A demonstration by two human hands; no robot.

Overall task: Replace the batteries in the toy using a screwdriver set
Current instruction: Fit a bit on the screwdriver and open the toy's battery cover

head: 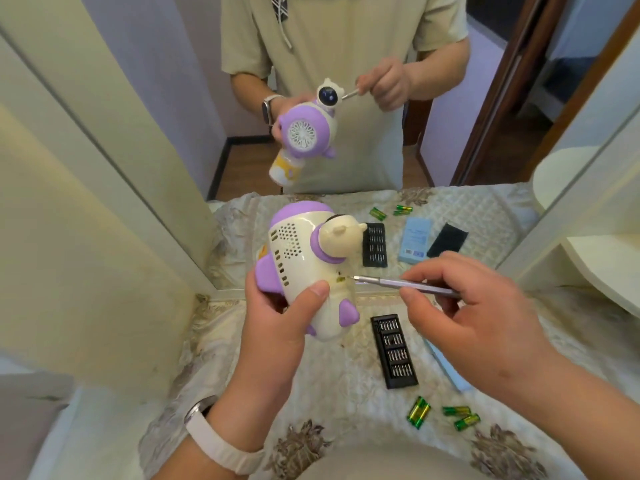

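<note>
Since only the head view is given, all here comes from it: the cream-and-purple plastic toy (pixel 304 268), a rounded rocket body with an eared astronaut head, is held in the air over the quilted floral cloth (pixel 346 403), just before the wall mirror (pixel 450 140), a little toward 9 o'clock of the picture's middle. The left hand (pixel 277 317) grasps it round the narrow lower part, thumb pressed on the cream shell. Its long axis runs from the purple dome at 12 o'clock down to the base at 5 o'clock; the head juts toward 2 o'clock, and the mirror shows the fan grille facing away from the person. It looks a hollow, hard shell: light, stiff, glossy and apt to slip, so the narrow part seems the sound place to hold, not the small purple fins. The right hand (pixel 467 299) pinches a slim grey metal screwdriver (pixel 408 285) lying from 3 to 9 o'clock, tip at a small recess in the shell; whether it is seated I cannot tell. Toward 5 o'clock of the toy lie a black bit tray (pixel 394 351) and green batteries (pixel 419 412)
</note>
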